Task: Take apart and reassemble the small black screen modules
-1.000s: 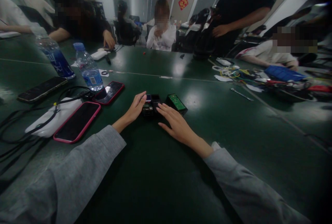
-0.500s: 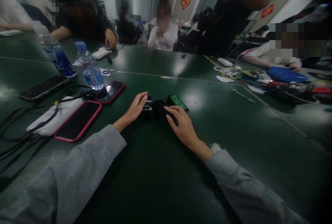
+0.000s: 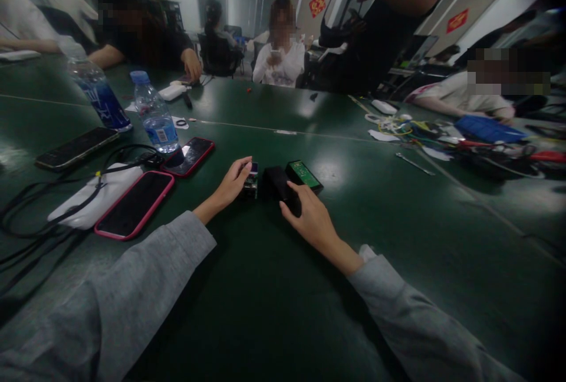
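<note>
In front of me, my left hand [image 3: 230, 186] is closed along the left side of a small electronic module [image 3: 252, 180] with bare circuitry and a small dark screen. My right hand [image 3: 312, 212] grips a black case [image 3: 277, 184] between thumb and fingers, just right of the module; its far end points away from me. Behind that case lies a green circuit board [image 3: 306, 174] in a black housing, apart from my left hand. My right fingers partly cover the near end of the black case.
To the left are a pink-edged phone [image 3: 135, 205], a white power bank [image 3: 95, 196], a red-edged phone [image 3: 189, 157], a dark phone [image 3: 77, 148], cables and two bottles [image 3: 157, 119]. Right, a wrench [image 3: 414, 164] lies near tangled wires [image 3: 398, 125] and a blue tray [image 3: 489, 128]. People sit around the table.
The black case has turned in my right hand, and its opening no longer shows. My left hand stays in place with the module. Across the table, a standing person's arm has moved left.
</note>
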### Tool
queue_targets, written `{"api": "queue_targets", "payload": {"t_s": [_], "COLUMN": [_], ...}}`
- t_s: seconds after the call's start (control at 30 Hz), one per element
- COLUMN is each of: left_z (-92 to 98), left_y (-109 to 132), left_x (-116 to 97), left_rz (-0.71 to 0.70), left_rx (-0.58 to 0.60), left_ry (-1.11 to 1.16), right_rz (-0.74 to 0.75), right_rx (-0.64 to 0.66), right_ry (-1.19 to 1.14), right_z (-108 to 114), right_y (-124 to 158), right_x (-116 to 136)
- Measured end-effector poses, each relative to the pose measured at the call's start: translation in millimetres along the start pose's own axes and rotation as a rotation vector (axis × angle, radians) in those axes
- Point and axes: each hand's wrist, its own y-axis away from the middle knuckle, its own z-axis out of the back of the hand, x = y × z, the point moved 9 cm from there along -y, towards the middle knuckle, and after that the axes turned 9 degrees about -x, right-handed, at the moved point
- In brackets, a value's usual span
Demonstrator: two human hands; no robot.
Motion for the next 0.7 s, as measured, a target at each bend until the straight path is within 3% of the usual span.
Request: {"api": "queue_targets", "payload": {"t_s": [0.33, 0.47, 0.6, 0.7], "left_z": [0.9, 0.9, 0.2, 1.5], "left_y": [0, -1, -1, 0], "left_x": [1, 1, 0, 1], "left_rz": [-0.009, -0.012, -0.012, 0.007], "left_rx": [0.004, -0.008, -0.001, -0.003], "left_ry": [-0.014, -0.015, -0.018, -0.010], "right_rz": [-0.148, -0.075, 0.011, -0.028], "right_rx": [-0.022, -0.069, 0.054, 0.125], "right_ry": [0.115, 0.090, 0.046, 0.022], "right_z": [9, 13, 1, 3], "right_y": [4, 1, 1, 22], "right_x": [-8, -2, 10, 20]}}
